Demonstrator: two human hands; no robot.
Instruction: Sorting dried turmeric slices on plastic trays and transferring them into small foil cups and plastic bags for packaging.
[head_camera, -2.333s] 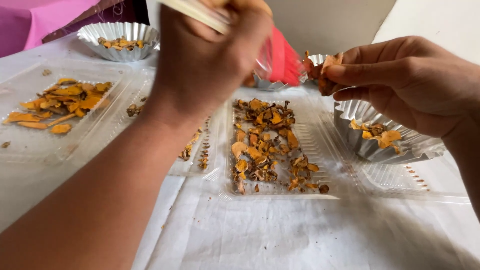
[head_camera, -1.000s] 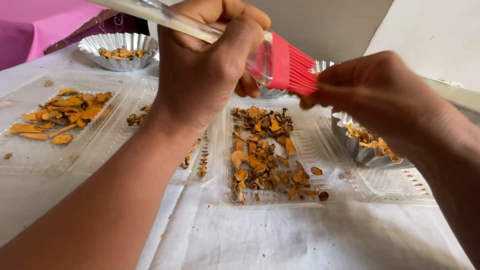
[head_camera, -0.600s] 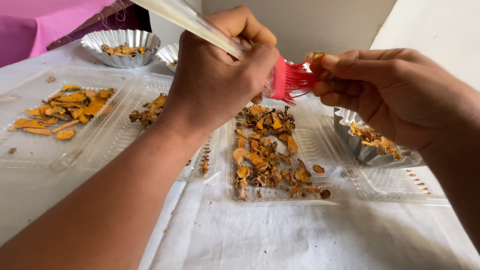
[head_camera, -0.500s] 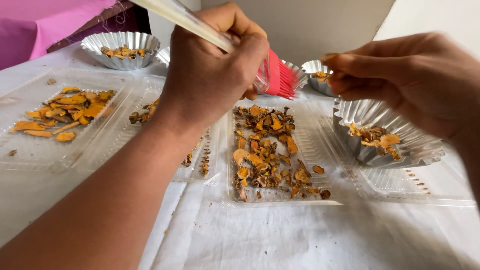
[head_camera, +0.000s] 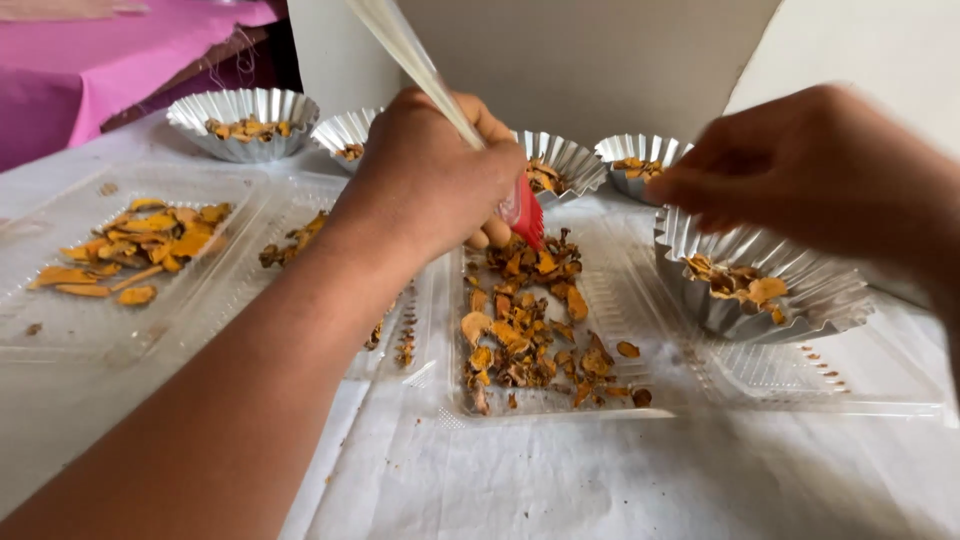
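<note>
White paper covers the whole surface (head_camera: 600, 480), with a pink cloth (head_camera: 120, 70) off in the back left corner. Since about half a second ago the left hand (head_camera: 435, 175) has dropped the red brush (head_camera: 527, 212) from up near the right hand down to the clear plastic tray (head_camera: 620, 300), so the bristles now sit right at the top of the pile of orange dried slices (head_camera: 525, 320). Looks to me like the brushing has moved from a single held piece to the heap itself. The left hand is wrapped tight around the pale brush handle. The right hand (head_camera: 800, 170) has pulled back over the fluted foil cup (head_camera: 800, 300) on the right, fingers pinched together, but it's blurry and I honestly can't tell if a slice is in there.

Hard to see: most of the bristles hide behind the left fingers, the handle's top runs out of frame, and the small foil cups (head_camera: 240, 110) at the back are partly blocked. Another tray of orange chips (head_camera: 130, 250) sits left.
</note>
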